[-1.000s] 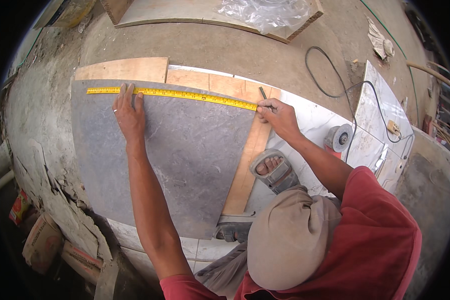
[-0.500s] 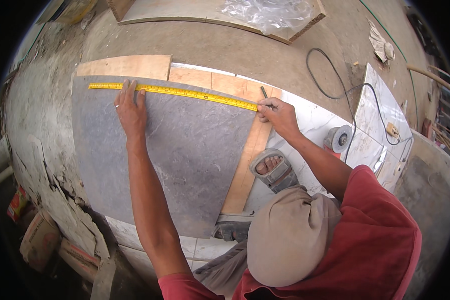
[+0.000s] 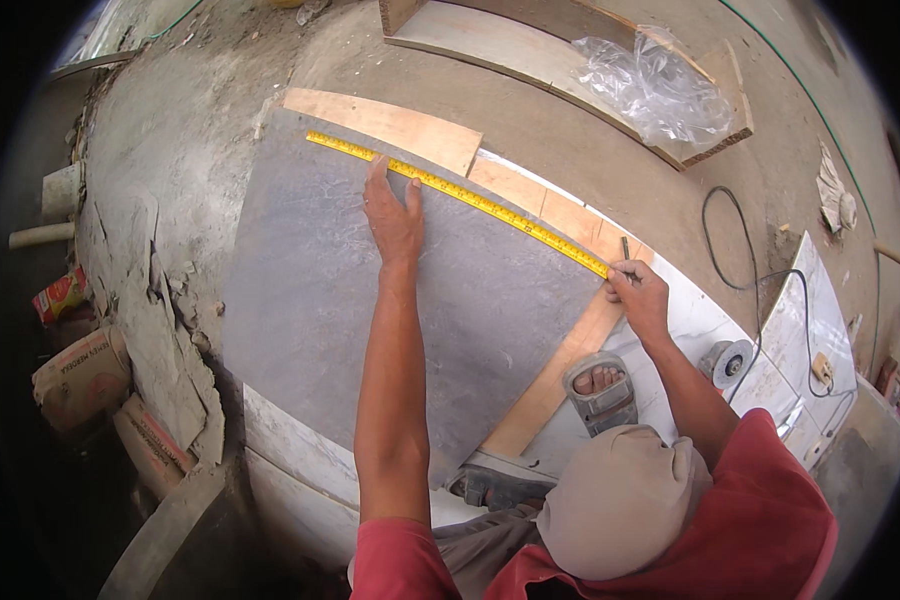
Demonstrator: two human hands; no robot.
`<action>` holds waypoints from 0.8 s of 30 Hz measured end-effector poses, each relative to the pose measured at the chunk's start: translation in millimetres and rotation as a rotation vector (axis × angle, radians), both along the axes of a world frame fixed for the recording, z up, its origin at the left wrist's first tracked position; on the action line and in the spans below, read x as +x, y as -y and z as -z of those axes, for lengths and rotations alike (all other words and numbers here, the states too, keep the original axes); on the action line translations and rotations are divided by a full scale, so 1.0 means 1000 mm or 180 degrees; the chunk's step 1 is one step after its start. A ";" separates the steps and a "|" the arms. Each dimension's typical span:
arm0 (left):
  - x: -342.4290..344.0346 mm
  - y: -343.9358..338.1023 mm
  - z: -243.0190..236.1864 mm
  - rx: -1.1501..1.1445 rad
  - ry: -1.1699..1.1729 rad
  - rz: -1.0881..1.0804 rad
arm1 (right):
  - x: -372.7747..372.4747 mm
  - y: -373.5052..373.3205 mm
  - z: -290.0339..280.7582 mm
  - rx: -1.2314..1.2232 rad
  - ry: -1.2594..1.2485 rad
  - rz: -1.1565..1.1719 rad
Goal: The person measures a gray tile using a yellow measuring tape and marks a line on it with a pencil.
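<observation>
A yellow measuring tape (image 3: 490, 212) stretches along the far edge of a large grey marbled tile (image 3: 310, 270), which lies on pale wooden boards (image 3: 370, 120) and white tiles. My left hand (image 3: 395, 215) rests open on the tile, fingertips touching the tape toward its left end. My right hand (image 3: 638, 298) pinches the tape's right end at the tile's corner. Just beyond it a thin dark pencil-like stick (image 3: 625, 247) lies on the wood. My sandaled foot (image 3: 600, 395) stands beside the tile's right edge.
An angle grinder (image 3: 725, 362) sits to my right, near a black cable (image 3: 733, 286) and white tile pieces (image 3: 800, 310). A wooden box (image 3: 490, 50) with crumpled clear plastic (image 3: 655, 85) is at the back. Cracked concrete edging, paper sacks (image 3: 82, 380) and a pipe (image 3: 40, 235) lie left.
The view has swung, so the tile, tape, boards and box appear shifted right and more slanted. Both hands keep their places on the tape.
</observation>
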State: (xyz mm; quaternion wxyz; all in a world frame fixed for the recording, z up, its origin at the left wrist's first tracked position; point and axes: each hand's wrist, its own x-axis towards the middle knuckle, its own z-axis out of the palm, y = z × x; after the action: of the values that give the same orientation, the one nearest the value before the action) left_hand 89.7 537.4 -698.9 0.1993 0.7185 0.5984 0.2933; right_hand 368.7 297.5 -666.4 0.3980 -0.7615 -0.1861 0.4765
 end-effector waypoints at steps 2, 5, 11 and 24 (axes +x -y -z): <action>-0.003 0.004 0.006 0.0110 -0.0223 0.0139 | -0.002 0.002 0.005 -0.0064 0.0089 -0.0055; 0.003 0.007 0.007 0.0213 -0.0290 0.0100 | -0.002 0.003 0.006 -0.0028 0.0042 -0.0043; 0.021 0.010 0.002 -0.0063 -0.0728 -0.0081 | 0.001 0.006 0.008 0.0008 0.0049 -0.0017; 0.025 0.012 0.001 -0.0206 -0.1228 -0.0113 | -0.003 0.003 0.004 -0.0008 0.0152 -0.0049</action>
State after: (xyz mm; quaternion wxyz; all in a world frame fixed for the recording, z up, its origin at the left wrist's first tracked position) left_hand 114.3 525.8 -699.9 0.0988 0.7439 0.6472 0.1343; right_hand 366.0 294.6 -670.5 0.3888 -0.7717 -0.2007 0.4615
